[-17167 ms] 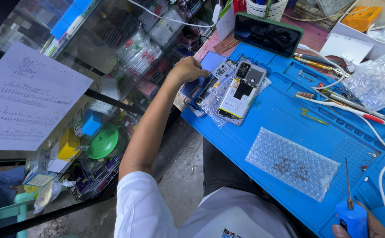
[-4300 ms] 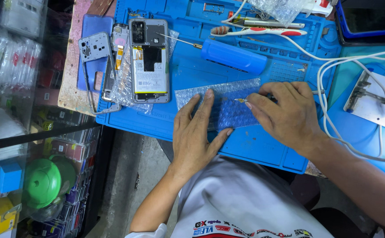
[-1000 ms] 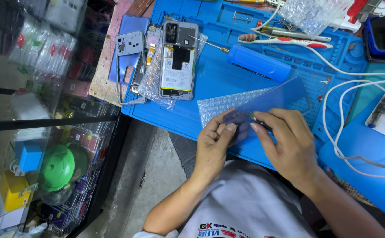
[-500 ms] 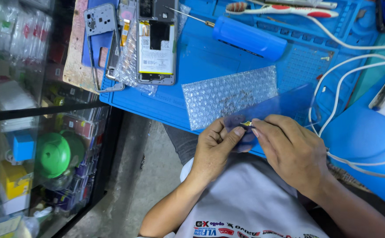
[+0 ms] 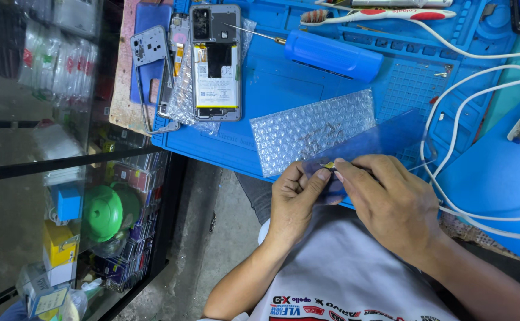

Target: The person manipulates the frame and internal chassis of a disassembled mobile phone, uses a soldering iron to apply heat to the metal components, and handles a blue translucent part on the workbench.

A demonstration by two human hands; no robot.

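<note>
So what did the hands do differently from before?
Both hands came off the bubble wrap; the left hand and right hand now pinch a small part at the blue translucent sheet. The opened phone and blue screwdriver stayed put.

Opened phone point(image 5: 215, 62) lies left of bubble wrap point(image 5: 310, 128) on mat point(image 5: 272, 89).

A white rectangular label point(image 5: 215, 84) with a yellow lower edge is sitting on the opened phone's battery. Behind the glass at left, clear hanging packets point(image 5: 57, 62) are showing red and white, and a yellow box point(image 5: 57, 248) is standing low.
</note>
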